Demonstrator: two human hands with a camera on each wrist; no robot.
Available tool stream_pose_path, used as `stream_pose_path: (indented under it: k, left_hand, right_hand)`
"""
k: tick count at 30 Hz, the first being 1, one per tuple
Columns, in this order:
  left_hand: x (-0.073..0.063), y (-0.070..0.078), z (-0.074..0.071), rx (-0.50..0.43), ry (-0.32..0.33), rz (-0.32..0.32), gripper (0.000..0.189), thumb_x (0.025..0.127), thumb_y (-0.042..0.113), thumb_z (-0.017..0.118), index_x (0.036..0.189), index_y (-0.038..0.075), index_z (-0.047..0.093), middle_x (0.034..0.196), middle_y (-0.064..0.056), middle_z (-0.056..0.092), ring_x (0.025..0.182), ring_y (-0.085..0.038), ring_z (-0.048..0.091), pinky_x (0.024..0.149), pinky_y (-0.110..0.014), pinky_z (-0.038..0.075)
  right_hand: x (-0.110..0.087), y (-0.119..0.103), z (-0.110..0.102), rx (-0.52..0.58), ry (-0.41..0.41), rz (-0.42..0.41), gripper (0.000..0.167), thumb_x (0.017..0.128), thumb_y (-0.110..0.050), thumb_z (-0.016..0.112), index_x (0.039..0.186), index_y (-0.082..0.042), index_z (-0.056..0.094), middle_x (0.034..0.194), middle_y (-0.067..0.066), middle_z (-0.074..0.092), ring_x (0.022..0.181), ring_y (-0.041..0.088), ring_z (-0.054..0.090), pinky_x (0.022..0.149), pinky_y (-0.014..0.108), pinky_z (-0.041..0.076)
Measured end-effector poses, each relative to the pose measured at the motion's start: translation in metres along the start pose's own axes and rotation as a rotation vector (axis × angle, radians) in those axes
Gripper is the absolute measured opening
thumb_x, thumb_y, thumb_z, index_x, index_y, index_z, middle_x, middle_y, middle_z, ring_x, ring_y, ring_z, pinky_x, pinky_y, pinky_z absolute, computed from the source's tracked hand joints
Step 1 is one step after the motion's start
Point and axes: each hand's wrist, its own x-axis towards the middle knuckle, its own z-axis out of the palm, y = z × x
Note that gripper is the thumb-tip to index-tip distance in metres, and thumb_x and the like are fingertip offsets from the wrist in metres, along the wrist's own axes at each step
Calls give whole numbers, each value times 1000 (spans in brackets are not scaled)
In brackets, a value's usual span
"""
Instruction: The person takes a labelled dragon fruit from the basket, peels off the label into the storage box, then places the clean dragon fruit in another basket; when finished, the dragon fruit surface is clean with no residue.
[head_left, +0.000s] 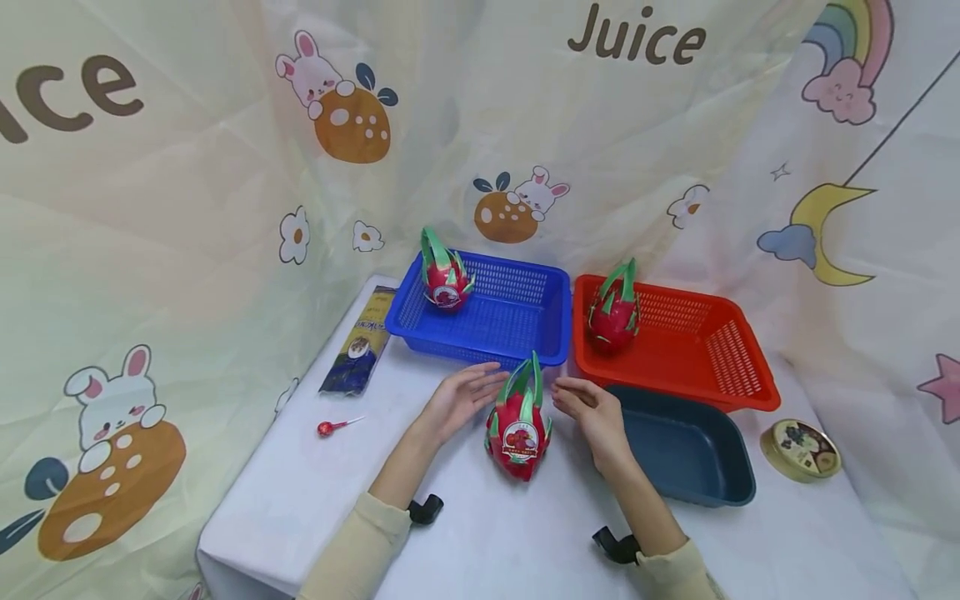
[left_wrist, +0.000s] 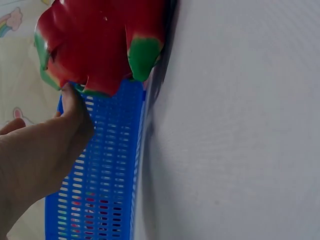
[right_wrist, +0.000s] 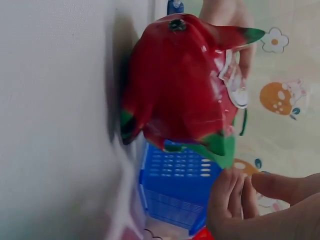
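Between two hands (head_left: 463, 402) (head_left: 596, 418), one dragon fruit (head_left: 519, 433)

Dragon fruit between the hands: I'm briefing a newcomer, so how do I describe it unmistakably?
On the white table, find the blue basket, left of the red basket. Just on its near side, between the left hand and right hand, is the dragon fruit. Of three, it alone is outside a basket.

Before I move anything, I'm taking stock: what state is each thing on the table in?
Front dragon fruit: lying on its side, label up
Blue basket: holding left dragon fruit
Red basket: holding right dragon fruit
Dark tub: uncovered
Round tin: closed
Packet: lying flat
Lollipop: lying; wrapping unclear
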Motion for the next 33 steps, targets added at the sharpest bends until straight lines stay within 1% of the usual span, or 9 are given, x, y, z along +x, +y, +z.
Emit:
stream_pose_path:
  k: [2,5,8,12,16,20,23,28,33]
  left_hand:
    - [0,-1,0,16,0,-7,53,112,17,37,158,-10,30,162,-32,34,151,-43,34,126,-48,27]
    - [0,-1,0,35,-18,-12,55,112,17,37,158,-11,28,162,-33,33,152,-44,32,126,-49,26]
    - [1,-1,1,49,-49,-2,55,112,15,35,157,-14,26,162,-35,31,152,-45,31,126,-50,25]
    - [1,-1,1,105,-57,20,50,111,10,35,154,-16,32,158,-35,38,148,-45,39,122,-49,33]
    - [-1,-2,-1,204,-10,13,42,109,4,45,148,-13,48,149,-29,53,136,-37,56,111,-43,49]
    - [-2,-4,-1,261,26,-9,39,104,2,57,142,-9,57,142,-22,62,127,-27,65,104,-38,55]
    - [-2,-5,-1,283,56,-21,41,100,1,63,140,-8,60,140,-19,65,124,-24,67,104,-36,55]
    - [-1,-6,-2,308,118,-36,42,96,3,72,137,-4,65,137,-16,68,118,-22,70,102,-35,56]
    - [-1,-6,-2,318,124,-52,41,96,-1,71,136,-4,66,134,-16,69,111,-19,71,98,-32,58]
  right_hand:
    - [-7,-2,0,-14,-30,-16,37,103,-20,68,133,1,66,127,23,70,116,36,70,102,45,55]
    - [-15,-4,-1,-60,-100,-25,38,103,-20,68,132,3,65,121,20,74,109,32,74,96,39,58]
    - [-22,-5,-1,-82,-158,-46,34,103,-16,67,131,5,66,120,20,74,107,31,75,95,39,59]
    - [-27,-4,-1,-111,-192,-61,30,103,-14,67,128,3,68,121,20,74,106,31,75,96,43,59]
    - [-30,-1,-4,-127,-251,-49,33,102,-14,68,127,7,68,119,23,74,105,31,75,95,52,57]
    - [-31,4,-8,-104,-335,-44,36,102,-14,69,126,12,66,117,26,73,105,33,75,96,55,55]
    - [-31,5,-10,-108,-342,-38,36,101,-17,71,124,10,67,114,24,75,103,33,75,97,53,56]
    - [-29,2,-12,-177,-366,-44,35,102,-21,70,124,6,70,116,21,75,106,34,75,97,50,57]
    - [-28,-1,-14,-210,-429,-50,35,103,-20,68,127,6,70,118,21,75,108,33,74,95,39,60]
